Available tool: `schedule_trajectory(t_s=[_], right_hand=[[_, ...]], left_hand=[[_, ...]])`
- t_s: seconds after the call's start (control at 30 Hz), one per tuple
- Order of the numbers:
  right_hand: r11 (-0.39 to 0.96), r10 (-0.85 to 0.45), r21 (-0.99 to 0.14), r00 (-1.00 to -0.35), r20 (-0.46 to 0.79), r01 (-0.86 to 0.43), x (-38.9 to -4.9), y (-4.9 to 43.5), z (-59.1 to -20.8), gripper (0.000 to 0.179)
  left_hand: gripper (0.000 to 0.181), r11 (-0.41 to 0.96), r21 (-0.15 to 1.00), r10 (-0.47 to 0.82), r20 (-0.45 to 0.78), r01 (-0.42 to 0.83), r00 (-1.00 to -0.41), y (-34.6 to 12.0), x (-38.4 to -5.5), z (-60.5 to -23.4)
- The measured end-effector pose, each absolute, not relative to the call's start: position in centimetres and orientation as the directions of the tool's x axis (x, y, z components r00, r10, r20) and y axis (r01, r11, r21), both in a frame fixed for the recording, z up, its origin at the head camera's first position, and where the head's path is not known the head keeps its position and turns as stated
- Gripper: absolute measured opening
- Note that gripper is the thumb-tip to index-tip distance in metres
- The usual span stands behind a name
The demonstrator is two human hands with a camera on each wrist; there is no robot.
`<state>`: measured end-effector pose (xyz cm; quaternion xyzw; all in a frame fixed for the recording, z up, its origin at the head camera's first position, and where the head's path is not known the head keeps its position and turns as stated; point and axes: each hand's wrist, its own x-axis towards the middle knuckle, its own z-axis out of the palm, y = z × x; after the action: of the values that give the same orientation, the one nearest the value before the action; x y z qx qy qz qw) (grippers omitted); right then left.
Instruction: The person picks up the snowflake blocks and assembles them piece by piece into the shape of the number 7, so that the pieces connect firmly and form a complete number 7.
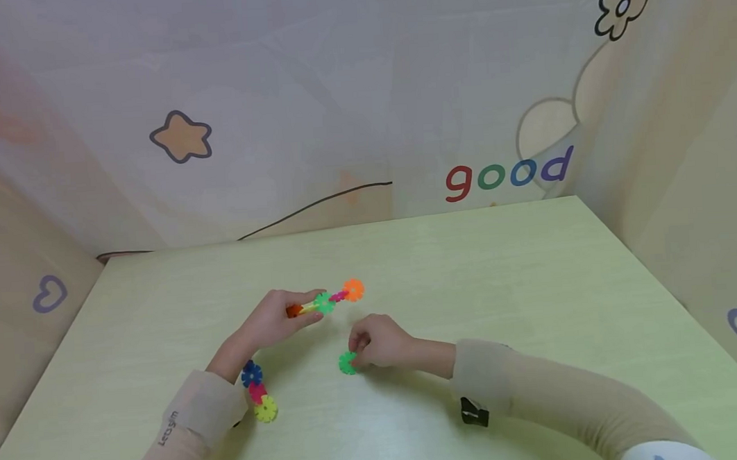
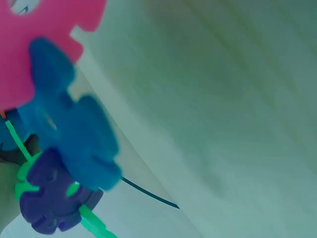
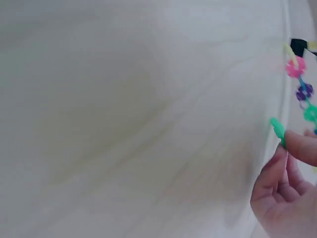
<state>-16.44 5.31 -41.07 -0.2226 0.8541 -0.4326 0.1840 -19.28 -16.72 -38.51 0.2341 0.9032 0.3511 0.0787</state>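
Observation:
In the head view my left hand (image 1: 278,321) grips a chain of notched plastic flower discs (image 1: 324,302). Orange, pink, green, yellow and red-orange pieces show beyond and between its fingers. Below the left wrist hangs a run of blue, pink and yellow discs (image 1: 257,393); the sleeve and hand hide whether it joins the held part. To the right, my right hand (image 1: 383,342) pinches a single green disc (image 1: 347,363), apart from the chain. The right wrist view shows that green disc (image 3: 278,130) edge-on between thumb and fingers. Close to the left wrist camera are pink, blue and purple discs (image 2: 54,193).
A pale wooden tabletop (image 1: 533,277) lies under both hands. Printed cloth (image 1: 312,108) stands behind it and along the sides. A black tag (image 1: 475,413) hangs below the right cuff.

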Motion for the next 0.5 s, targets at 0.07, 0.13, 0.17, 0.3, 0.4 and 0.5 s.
schedule_trajectory(t_s=[0.07,0.13,0.17,0.3,0.4,0.5], right_hand=[[0.488,-0.546,-0.857,-0.824,-0.151,-0.166,-16.4,6.5,-40.8,0.008],[0.462,-0.546,-0.877,-0.822,-0.164,-0.132,-16.4,7.7,-40.5,0.006],[0.454,-0.543,-0.882,-0.823,-0.166,-0.122,-16.5,8.3,-40.4,0.006],[0.415,-0.523,-0.905,-0.837,-0.157,-0.09,-16.7,10.4,-40.0,0.008],[0.376,-0.512,-0.925,-0.846,-0.152,-0.061,-17.0,11.6,-39.6,0.012],[0.331,-0.499,-0.943,-0.855,-0.143,-0.036,-17.2,12.4,-39.2,0.013]], left_hand=[[0.046,0.643,0.669,0.486,0.019,0.372,-0.874,-16.6,-19.2,-38.6],[0.045,0.637,0.667,0.5,0.025,0.387,-0.866,-16.6,-19.1,-38.6],[0.045,0.633,0.668,0.505,0.027,0.392,-0.863,-16.5,-19.1,-38.7],[0.045,0.616,0.672,0.525,0.039,0.412,-0.85,-16.4,-18.9,-38.6],[0.046,0.61,0.678,0.53,0.036,0.411,-0.847,-16.3,-18.8,-38.6],[0.046,0.597,0.684,0.548,0.034,0.419,-0.836,-16.1,-18.7,-38.6]])
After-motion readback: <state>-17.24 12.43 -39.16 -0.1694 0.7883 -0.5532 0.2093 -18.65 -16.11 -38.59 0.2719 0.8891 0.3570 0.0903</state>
